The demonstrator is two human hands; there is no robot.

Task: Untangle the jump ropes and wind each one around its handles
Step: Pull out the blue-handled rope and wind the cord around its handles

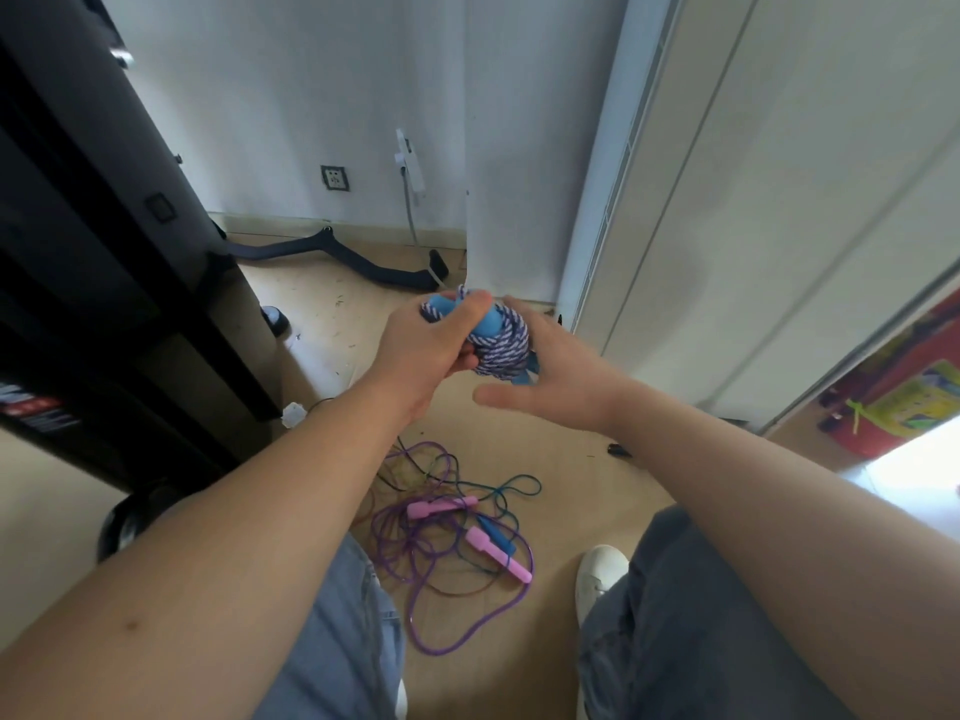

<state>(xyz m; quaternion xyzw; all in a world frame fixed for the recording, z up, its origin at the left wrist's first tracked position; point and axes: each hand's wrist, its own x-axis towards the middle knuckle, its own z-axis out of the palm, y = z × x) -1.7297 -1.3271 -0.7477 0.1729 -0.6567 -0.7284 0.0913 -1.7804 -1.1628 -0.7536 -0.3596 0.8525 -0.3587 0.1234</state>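
from the head view, your left hand [423, 350] is closed around the blue handles [485, 324] of the braided jump rope [501, 345], fingers curled over the top and thumb pressed across the front. the blue-and-white cord is wound in a thick bundle around those handles, and one short loop of it pokes up above your fingers. your right hand [553, 371] sits just right of that bundle with the fingers spread and flat; its fingertips reach behind the wound cord, so you cannot tell whether they touch it, and it is not closed on anything you can see.

taking the bundle as the landmark, well below it on the wooden floor [571, 459] lies a loose tangle of thin ropes. the purple rope [467, 631] makes the widest loops, with two pink handles [498, 556] lying among them, one nearer the bundle and one further down. a dark teal rope [519, 483] crosses the same heap, and a blue handle [496, 532] lies against the lower pink one. below the tangle your legs in jeans frame the floor, and a white shoe [597, 579] stands to the lower right of the heap. far left of the bundle stands a black cabinet [104, 278], and behind it a white wall [311, 96].
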